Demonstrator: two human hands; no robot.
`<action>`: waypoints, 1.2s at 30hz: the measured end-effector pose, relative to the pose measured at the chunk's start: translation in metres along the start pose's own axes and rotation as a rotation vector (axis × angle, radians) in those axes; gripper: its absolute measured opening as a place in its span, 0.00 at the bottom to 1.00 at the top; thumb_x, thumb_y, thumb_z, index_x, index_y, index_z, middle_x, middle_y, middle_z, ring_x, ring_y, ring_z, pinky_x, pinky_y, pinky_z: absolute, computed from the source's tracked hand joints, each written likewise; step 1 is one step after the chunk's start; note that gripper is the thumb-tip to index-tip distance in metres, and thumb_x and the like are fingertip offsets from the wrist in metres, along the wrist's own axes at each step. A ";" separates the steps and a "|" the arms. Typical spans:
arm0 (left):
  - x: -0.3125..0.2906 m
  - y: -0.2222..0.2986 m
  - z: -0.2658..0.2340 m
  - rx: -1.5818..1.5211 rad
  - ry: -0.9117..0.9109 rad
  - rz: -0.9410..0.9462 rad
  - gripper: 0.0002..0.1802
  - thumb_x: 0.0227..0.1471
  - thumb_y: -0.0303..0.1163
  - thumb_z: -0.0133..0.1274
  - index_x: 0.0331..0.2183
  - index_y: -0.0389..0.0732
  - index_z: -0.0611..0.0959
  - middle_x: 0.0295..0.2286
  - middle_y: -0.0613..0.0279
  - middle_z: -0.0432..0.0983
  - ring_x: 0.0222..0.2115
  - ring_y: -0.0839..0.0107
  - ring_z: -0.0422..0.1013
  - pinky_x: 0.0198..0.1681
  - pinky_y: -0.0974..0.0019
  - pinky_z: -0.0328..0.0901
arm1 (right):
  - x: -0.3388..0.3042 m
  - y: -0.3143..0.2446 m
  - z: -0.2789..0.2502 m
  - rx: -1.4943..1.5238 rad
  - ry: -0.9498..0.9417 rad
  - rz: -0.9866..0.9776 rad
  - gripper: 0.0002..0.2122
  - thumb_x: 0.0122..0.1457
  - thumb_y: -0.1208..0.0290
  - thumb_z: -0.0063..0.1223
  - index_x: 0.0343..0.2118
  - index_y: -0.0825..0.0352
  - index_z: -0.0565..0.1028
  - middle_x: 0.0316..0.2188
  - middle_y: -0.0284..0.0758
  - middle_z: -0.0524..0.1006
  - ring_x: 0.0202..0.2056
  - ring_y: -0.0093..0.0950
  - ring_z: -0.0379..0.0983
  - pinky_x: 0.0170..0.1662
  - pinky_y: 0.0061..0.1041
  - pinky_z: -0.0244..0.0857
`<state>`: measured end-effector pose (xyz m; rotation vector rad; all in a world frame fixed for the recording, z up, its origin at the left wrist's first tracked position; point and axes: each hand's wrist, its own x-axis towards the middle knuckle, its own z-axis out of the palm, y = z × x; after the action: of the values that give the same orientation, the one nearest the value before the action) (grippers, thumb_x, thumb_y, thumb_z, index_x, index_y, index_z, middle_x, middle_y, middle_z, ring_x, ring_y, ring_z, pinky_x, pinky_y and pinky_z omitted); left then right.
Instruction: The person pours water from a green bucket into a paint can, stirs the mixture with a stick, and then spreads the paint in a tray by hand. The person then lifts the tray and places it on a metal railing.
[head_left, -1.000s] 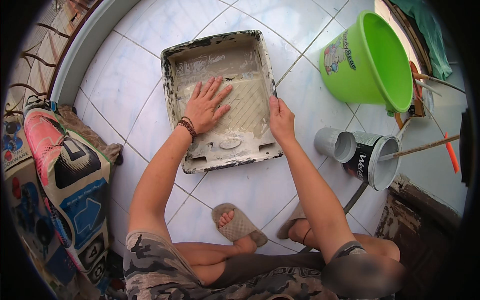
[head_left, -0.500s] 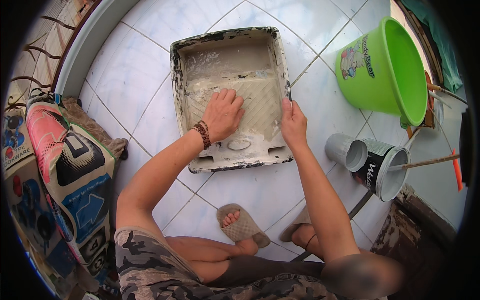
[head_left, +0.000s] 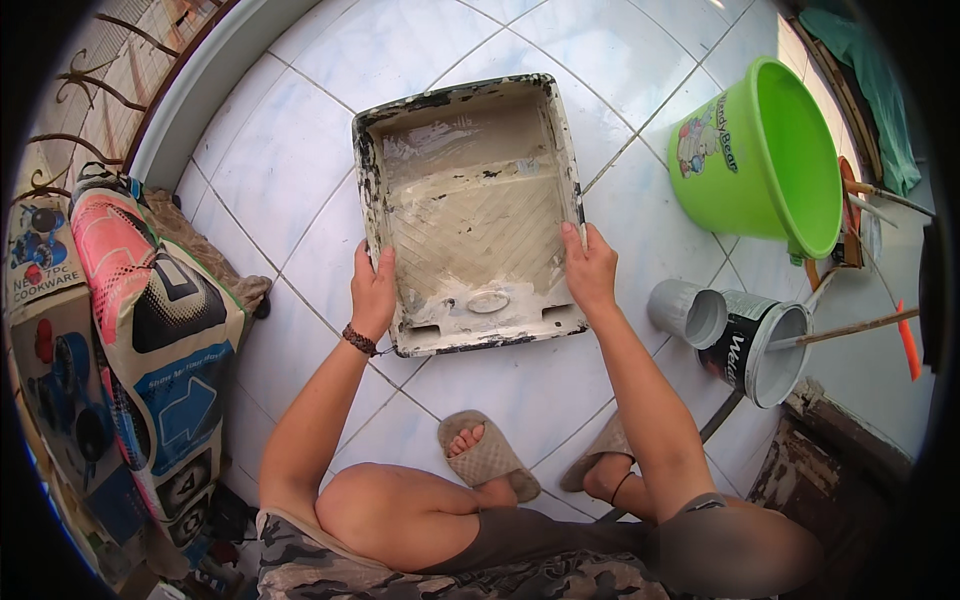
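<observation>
A paint roller tray (head_left: 475, 235), crusted with beige and dark dried paint, lies in front of me. Its sloped part has a ridged chevron pattern, and the deep well at the far end looks wet and shiny. My left hand (head_left: 373, 296) grips the tray's left rim, thumb on top and fingers along the outer side. On the opposite rim my right hand (head_left: 591, 270) holds on in the same way, its fingers partly hidden beneath the edge. Nothing lies inside the tray.
A green bucket (head_left: 720, 170) leans over on the right. Below it are a grey plastic cup (head_left: 680, 312) and a paint can (head_left: 736, 340) with a stick inside. Bags (head_left: 165, 310) and a cookware box (head_left: 55, 360) line the left. White tiles (head_left: 270, 180) cover the floor.
My left hand has left the tray's ridged surface and moved out to its left rim. The right hand keeps its hold. The tray appears slightly lower in view.
</observation>
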<state>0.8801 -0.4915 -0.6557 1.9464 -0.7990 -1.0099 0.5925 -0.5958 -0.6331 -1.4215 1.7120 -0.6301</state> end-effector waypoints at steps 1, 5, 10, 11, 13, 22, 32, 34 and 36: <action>0.000 0.000 0.005 -0.168 -0.044 0.015 0.31 0.63 0.49 0.45 0.55 0.32 0.68 0.47 0.51 0.74 0.47 0.66 0.69 0.52 0.66 0.62 | -0.003 0.001 -0.001 0.010 0.021 -0.021 0.18 0.63 0.57 0.51 0.32 0.72 0.74 0.16 0.43 0.71 0.19 0.29 0.66 0.27 0.32 0.63; -0.012 0.002 0.005 -0.418 -0.069 -0.036 0.29 0.63 0.47 0.47 0.54 0.32 0.69 0.47 0.55 0.74 0.46 0.71 0.69 0.51 0.68 0.63 | -0.009 0.009 0.001 0.051 0.104 -0.115 0.17 0.63 0.59 0.51 0.32 0.72 0.74 0.15 0.41 0.70 0.18 0.27 0.63 0.26 0.29 0.62; -0.030 -0.003 0.007 -0.298 0.051 0.114 0.25 0.63 0.43 0.49 0.51 0.31 0.72 0.43 0.56 0.76 0.43 0.73 0.69 0.49 0.69 0.63 | -0.017 0.008 0.000 -0.059 0.169 -0.210 0.18 0.63 0.61 0.50 0.45 0.74 0.72 0.32 0.47 0.75 0.34 0.37 0.73 0.41 0.33 0.67; -0.032 -0.003 0.008 -0.288 0.071 0.149 0.25 0.63 0.43 0.49 0.50 0.31 0.73 0.42 0.56 0.77 0.41 0.73 0.70 0.48 0.69 0.63 | -0.019 0.010 0.002 -0.095 0.212 -0.255 0.19 0.63 0.61 0.50 0.49 0.74 0.71 0.38 0.49 0.76 0.39 0.40 0.75 0.46 0.34 0.67; -0.033 -0.007 0.009 -0.263 0.119 0.207 0.25 0.63 0.43 0.49 0.49 0.31 0.74 0.40 0.56 0.78 0.39 0.74 0.70 0.47 0.69 0.64 | -0.031 0.003 0.005 -0.201 0.352 -0.507 0.22 0.63 0.63 0.50 0.55 0.74 0.66 0.52 0.51 0.67 0.53 0.44 0.64 0.55 0.38 0.60; -0.040 0.001 0.024 -0.293 0.194 0.253 0.25 0.63 0.46 0.49 0.45 0.31 0.76 0.34 0.57 0.79 0.35 0.73 0.70 0.42 0.69 0.65 | -0.068 -0.005 0.063 -0.714 -0.064 -0.630 0.35 0.64 0.50 0.41 0.66 0.70 0.51 0.68 0.50 0.45 0.69 0.48 0.34 0.67 0.52 0.27; -0.021 -0.002 0.028 -0.227 0.156 0.160 0.24 0.63 0.47 0.48 0.43 0.31 0.77 0.34 0.52 0.80 0.33 0.69 0.72 0.41 0.65 0.66 | -0.037 -0.022 0.097 -0.632 -0.167 -0.713 0.35 0.64 0.47 0.37 0.65 0.70 0.54 0.68 0.46 0.48 0.69 0.45 0.37 0.67 0.55 0.25; -0.021 0.000 0.029 -0.223 0.144 0.153 0.25 0.63 0.47 0.48 0.43 0.31 0.77 0.34 0.52 0.79 0.34 0.69 0.73 0.41 0.65 0.66 | -0.056 -0.028 0.109 -0.785 -0.159 -0.774 0.35 0.64 0.47 0.38 0.65 0.69 0.54 0.68 0.45 0.49 0.69 0.44 0.38 0.67 0.56 0.26; -0.018 -0.009 0.027 -0.266 0.151 0.149 0.25 0.63 0.47 0.48 0.43 0.31 0.77 0.34 0.52 0.80 0.34 0.69 0.73 0.41 0.65 0.66 | -0.052 -0.024 0.109 -0.748 -0.313 -0.913 0.35 0.63 0.45 0.37 0.65 0.68 0.55 0.68 0.43 0.49 0.69 0.46 0.37 0.67 0.56 0.24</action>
<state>0.8498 -0.4820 -0.6667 1.6869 -0.6770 -0.8245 0.6987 -0.5394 -0.6603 -2.7084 0.9977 -0.1643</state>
